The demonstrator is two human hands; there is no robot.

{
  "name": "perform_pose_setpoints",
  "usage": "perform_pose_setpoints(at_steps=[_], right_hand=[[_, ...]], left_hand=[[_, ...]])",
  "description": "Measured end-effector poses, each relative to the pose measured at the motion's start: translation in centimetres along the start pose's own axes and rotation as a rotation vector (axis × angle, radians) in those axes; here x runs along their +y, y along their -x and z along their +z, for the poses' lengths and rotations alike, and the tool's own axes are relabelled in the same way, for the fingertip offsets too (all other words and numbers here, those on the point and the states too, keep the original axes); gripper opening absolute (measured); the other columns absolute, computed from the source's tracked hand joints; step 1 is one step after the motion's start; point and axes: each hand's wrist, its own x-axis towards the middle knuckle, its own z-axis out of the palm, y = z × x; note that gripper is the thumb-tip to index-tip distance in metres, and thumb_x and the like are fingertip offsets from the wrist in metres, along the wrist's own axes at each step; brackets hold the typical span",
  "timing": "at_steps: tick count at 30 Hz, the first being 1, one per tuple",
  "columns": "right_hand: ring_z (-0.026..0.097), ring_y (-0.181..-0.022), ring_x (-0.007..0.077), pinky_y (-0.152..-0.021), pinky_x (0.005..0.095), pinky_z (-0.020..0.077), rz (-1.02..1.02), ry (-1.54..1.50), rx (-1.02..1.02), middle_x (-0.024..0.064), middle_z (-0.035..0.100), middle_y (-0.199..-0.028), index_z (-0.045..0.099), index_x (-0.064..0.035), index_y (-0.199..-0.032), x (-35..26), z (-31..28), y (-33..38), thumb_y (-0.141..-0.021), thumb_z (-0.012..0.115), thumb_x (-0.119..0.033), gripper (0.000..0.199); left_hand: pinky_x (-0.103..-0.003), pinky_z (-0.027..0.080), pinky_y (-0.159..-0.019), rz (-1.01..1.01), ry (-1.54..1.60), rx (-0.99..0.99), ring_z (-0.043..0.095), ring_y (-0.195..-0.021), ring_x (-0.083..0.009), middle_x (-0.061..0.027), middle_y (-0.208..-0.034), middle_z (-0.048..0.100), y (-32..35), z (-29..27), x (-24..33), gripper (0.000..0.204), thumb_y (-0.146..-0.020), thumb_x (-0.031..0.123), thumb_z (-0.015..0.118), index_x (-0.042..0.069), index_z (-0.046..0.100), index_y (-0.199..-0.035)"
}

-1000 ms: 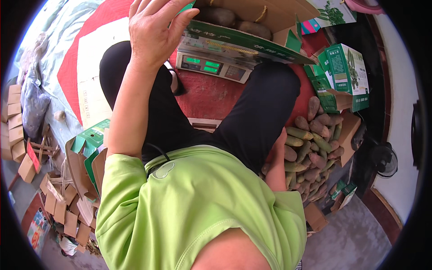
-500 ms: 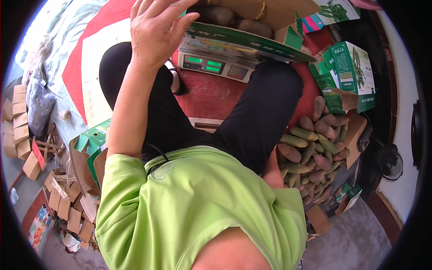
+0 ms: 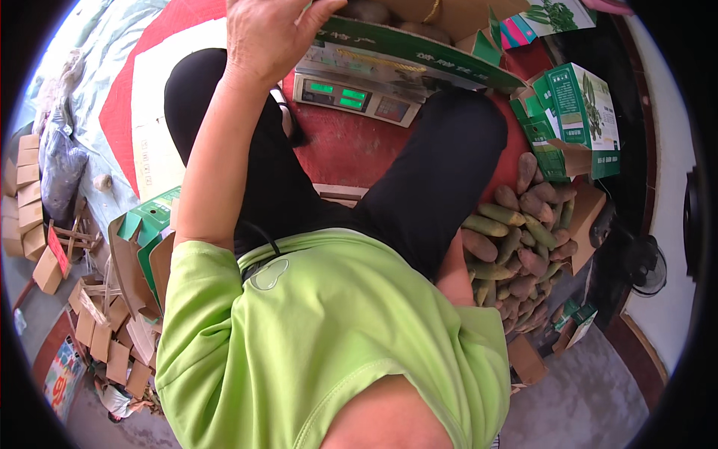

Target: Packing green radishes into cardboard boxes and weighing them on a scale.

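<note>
My left hand [image 3: 271,36] is at the top edge, beside the near left corner of an open green cardboard box [image 3: 419,58]. Its thumb is stretched out over the box's rim; the other fingertips are cut off by the picture's edge. Dark, rounded root vegetables [image 3: 368,10] lie inside the box, which has gold cord handles. The box rests on a digital scale [image 3: 357,99] with lit green displays, between my knees. My right forearm [image 3: 454,275] goes down beside my right thigh, and the hand is hidden behind the leg.
On my right lies a heap of green and reddish-brown root vegetables [image 3: 523,251]. Beyond it stand an open green-and-white carton [image 3: 580,112] and a black fan [image 3: 645,266]. To my left are another open carton [image 3: 142,232] and several small brown boxes [image 3: 116,329].
My left hand has moved slightly up and to the right, closer to the box's rim. The view has shifted a little, and the box sits higher in the picture.
</note>
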Motion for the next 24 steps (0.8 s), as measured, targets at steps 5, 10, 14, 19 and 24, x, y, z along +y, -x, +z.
perform_pose_setpoints(at_steps=[5,10,14,19,24], right_hand=[[0.065,-0.079,0.0213,-0.067,0.0327,0.0488,0.008,-0.129,0.005,0.0095,0.068,-0.092,0.06,-0.0019,-0.114,-3.3,-3.6,-5.4,-0.085,0.065,-0.026,0.038],[0.065,-0.078,0.0198,-0.066,0.0318,0.0488,-0.005,-0.283,0.004,0.0081,0.068,-0.093,0.06,-0.0026,-0.115,-4.9,-7.0,-5.9,-0.086,0.064,-0.025,0.037],[0.06,-0.084,0.0108,-0.067,0.0233,0.0455,-0.112,-0.146,0.037,0.0018,0.065,-0.102,0.057,-0.0066,-0.122,-13.0,-7.3,-4.1,-0.089,0.063,-0.022,0.037],[0.059,-0.095,0.0116,-0.074,0.0261,0.0464,-0.304,-0.132,0.024,0.0037,0.063,-0.109,0.058,-0.0063,-0.122,-22.8,-8.7,-1.8,-0.089,0.064,-0.022,0.037],[0.059,-0.098,0.0134,-0.079,0.0276,0.0468,-0.528,-0.114,-0.02,0.0063,0.062,-0.113,0.055,-0.004,-0.124,-31.3,-7.3,0.8,-0.093,0.058,-0.023,0.036]], left_hand=[[-0.052,0.023,-0.109,0.06,-0.042,0.226,0.044,-0.124,-0.0279,-0.0078,-0.122,0.057,0.6,-0.3,0.9,0.049,-0.077,0.029,0.067,0.013,0.058,-0.122],[-0.055,0.019,-0.11,0.08,-0.062,-0.191,0.041,-0.129,-0.0258,-0.006,-0.125,0.055,1.9,0.3,0.9,0.054,-0.075,0.027,0.07,0.012,0.056,-0.125],[-0.054,0.021,-0.109,-0.036,-0.058,-0.029,0.041,-0.128,-0.0271,-0.0067,-0.124,0.055,2.1,-0.8,0.8,0.054,-0.075,0.022,0.07,0.012,0.055,-0.125],[-0.054,0.022,-0.109,-0.095,-0.054,0.068,0.042,-0.127,-0.0287,-0.0083,-0.124,0.055,2.0,-1.2,0.3,0.051,-0.076,0.018,0.069,0.012,0.055,-0.125],[-0.048,0.029,-0.107,-0.131,0.02,0.185,0.047,-0.12,-0.0319,-0.0122,-0.119,0.057,1.7,-1.5,-0.1,0.044,-0.079,0.014,0.065,0.008,0.058,-0.122]])
